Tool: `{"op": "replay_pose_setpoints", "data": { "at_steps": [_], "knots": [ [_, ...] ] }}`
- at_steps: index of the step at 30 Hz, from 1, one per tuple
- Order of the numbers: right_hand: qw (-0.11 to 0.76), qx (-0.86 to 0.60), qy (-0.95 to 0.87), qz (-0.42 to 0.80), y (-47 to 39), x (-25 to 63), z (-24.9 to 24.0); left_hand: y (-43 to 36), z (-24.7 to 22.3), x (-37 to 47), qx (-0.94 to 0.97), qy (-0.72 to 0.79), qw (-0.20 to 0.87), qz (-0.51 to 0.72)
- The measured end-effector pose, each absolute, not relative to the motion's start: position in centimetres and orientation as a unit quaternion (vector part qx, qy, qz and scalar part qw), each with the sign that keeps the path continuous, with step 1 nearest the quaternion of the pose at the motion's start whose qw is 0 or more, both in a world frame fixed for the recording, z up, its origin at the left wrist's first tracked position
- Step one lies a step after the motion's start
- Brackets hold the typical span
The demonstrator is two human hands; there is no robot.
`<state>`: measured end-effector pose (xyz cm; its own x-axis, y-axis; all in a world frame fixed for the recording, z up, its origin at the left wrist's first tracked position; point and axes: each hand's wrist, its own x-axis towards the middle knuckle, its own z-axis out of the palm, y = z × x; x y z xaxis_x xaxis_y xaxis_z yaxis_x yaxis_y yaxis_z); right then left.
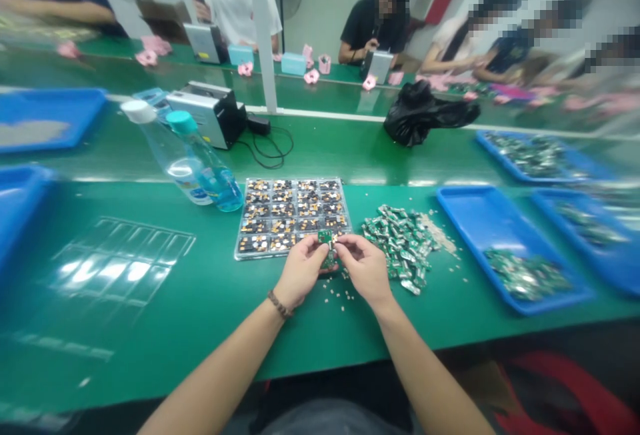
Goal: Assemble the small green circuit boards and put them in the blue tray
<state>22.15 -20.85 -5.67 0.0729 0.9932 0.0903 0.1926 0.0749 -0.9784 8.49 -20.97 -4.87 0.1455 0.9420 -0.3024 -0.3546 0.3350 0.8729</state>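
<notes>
One circuit board (325,236) was held at the near edge of the parts tray (250,256), toward its right corner; long axis ran roughly near-to-far, one short end pointed away from the person. It was pinched by thumb and fingers of the left hand (303,268); right hand (365,268) was drawn in at its right edge, exact grip couldn't be told. Counted relative to the parts tray: one board pile (400,242) right, two bottles (220,190) left, five blue trays (480,222) (three right, two left).
</notes>
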Motion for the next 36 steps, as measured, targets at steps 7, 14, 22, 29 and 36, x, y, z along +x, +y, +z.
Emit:
{"op": "replay_pose_setpoints", "data": {
  "at_steps": [7,14,22,29,36],
  "knots": [
    [0.485,-0.550,-0.560,0.385,-20.96,22.29,-5.70,-21.01,-5.00,8.55,0.334,0.445,0.683,0.473],
    [0.480,-0.544,-0.586,0.359,-20.86,22.42,-5.51,-21.04,-5.06,8.59,0.346,0.446,0.678,0.470],
    [0.479,-0.545,-0.580,0.370,-20.95,22.71,-5.57,-21.12,-5.26,8.66,0.361,0.451,0.669,0.467],
    [0.479,-0.540,-0.594,0.355,-20.94,22.76,-5.58,-21.06,-5.45,8.64,0.387,0.456,0.653,0.464],
    [0.491,-0.515,-0.547,0.440,-20.75,22.80,-5.98,-21.08,-5.17,8.51,0.376,0.452,0.662,0.465]
  ]
}}
